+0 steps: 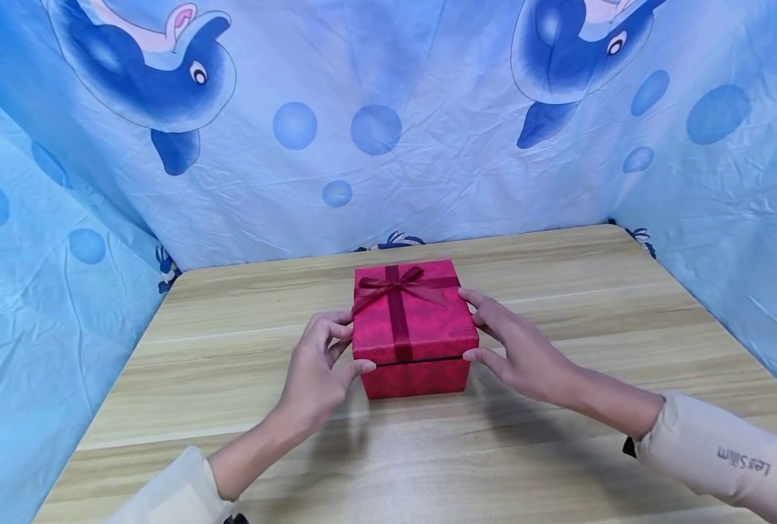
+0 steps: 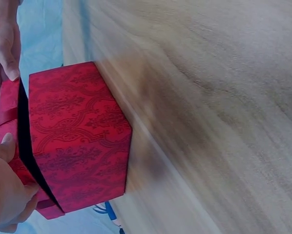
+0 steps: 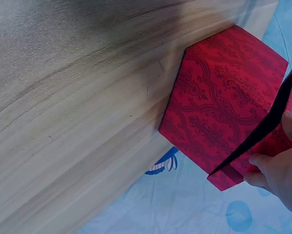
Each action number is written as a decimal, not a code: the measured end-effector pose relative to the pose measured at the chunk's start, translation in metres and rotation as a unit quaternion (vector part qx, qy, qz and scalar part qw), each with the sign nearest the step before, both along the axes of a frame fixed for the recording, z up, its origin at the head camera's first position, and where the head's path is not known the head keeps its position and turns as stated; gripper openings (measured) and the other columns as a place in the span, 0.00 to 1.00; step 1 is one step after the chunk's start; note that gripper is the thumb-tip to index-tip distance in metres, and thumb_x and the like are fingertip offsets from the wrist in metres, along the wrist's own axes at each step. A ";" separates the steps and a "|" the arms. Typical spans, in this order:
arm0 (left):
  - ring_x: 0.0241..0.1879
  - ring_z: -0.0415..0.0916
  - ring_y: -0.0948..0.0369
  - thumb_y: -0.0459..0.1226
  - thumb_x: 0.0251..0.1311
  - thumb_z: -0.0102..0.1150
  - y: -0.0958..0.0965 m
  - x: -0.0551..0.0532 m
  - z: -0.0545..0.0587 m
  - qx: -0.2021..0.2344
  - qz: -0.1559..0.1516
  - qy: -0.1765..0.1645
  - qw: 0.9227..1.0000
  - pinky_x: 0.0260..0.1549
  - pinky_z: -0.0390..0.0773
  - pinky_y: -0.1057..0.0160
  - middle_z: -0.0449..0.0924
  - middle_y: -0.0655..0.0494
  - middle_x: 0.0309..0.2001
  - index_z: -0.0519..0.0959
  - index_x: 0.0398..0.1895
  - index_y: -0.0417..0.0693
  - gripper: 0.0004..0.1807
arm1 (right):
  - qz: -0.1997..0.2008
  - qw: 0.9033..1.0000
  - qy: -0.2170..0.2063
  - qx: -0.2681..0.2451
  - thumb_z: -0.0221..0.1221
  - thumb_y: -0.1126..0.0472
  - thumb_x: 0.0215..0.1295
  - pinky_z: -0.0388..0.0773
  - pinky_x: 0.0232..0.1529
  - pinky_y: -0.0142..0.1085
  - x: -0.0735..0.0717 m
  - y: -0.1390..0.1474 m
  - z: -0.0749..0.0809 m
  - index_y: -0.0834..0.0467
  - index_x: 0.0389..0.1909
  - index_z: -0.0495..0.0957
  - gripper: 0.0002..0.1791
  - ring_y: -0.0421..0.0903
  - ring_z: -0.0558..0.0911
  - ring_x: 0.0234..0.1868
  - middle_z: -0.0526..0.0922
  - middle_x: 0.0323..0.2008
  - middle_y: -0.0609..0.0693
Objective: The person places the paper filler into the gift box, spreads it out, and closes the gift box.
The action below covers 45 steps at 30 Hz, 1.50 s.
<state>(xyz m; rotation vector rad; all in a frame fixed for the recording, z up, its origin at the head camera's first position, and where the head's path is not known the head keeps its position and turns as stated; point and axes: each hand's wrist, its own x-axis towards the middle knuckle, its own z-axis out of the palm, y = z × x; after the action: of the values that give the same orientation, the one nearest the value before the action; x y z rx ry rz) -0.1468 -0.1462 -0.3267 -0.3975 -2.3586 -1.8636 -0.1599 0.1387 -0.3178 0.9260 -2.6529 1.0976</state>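
A red gift box stands on the table, its patterned base (image 1: 421, 382) under a brighter red lid (image 1: 437, 327). Dark red ribbon (image 1: 399, 327) crosses the lid and is tied in a bow. My left hand (image 1: 316, 371) grips the lid at its left side, thumb at the front corner. On the opposite side my right hand (image 1: 526, 356) holds the lid in the same manner. Both wrist views show a dark gap between lid and base (image 2: 77, 131), so the lid sits slightly raised and tilted. The inside of the box cannot be seen.
The box is near the middle of a light wood-grain table (image 1: 231, 378). Behind and beside the table hangs a blue cloth (image 1: 427, 189) printed with dolphins and bubbles. Its lower part meets the table's back edge.
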 end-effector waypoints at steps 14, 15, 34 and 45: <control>0.54 0.75 0.53 0.19 0.43 0.69 -0.003 0.000 -0.011 -0.017 0.005 -0.013 1.000 0.54 0.73 0.67 0.68 0.49 0.58 0.68 0.39 0.35 0.22 | -0.015 1.000 -0.006 0.021 0.70 0.65 0.54 0.74 0.58 0.45 0.001 -0.001 -0.009 0.59 0.48 0.75 0.21 0.45 0.81 0.52 0.63 0.70 0.54; 0.54 0.75 0.53 0.19 0.44 0.69 -0.003 0.000 -0.012 -0.018 0.004 -0.013 1.000 0.54 0.73 0.66 0.68 0.49 0.58 0.68 0.39 0.35 0.22 | -0.016 1.000 -0.007 0.022 0.70 0.65 0.53 0.74 0.57 0.45 0.002 -0.001 -0.010 0.58 0.46 0.75 0.20 0.45 0.81 0.52 0.63 0.70 0.54; 0.54 0.76 0.52 0.19 0.40 0.71 -0.004 -0.001 -0.034 -0.034 -0.006 -0.015 0.999 0.54 0.74 0.61 0.66 0.49 0.58 0.65 0.36 0.33 0.25 | 0.005 0.999 0.039 0.026 0.71 0.68 0.50 0.75 0.55 0.45 0.004 -0.003 -0.034 0.60 0.48 0.74 0.24 0.55 0.65 0.68 0.63 0.69 0.60; 0.56 0.76 0.51 0.19 0.39 0.72 -0.005 -0.002 -0.036 -0.035 -0.013 -0.001 0.999 0.54 0.74 0.61 0.66 0.49 0.57 0.65 0.35 0.34 0.25 | 0.006 0.999 0.032 0.019 0.71 0.69 0.50 0.76 0.54 0.43 0.004 -0.002 -0.037 0.59 0.50 0.73 0.25 0.54 0.64 0.69 0.62 0.69 0.58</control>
<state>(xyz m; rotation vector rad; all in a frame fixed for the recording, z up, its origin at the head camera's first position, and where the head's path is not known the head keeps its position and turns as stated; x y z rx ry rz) -0.1490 -0.1517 -0.3628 -0.4338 -2.4368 -1.7975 -0.1557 0.1365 -0.3550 0.9674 -2.6279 1.0067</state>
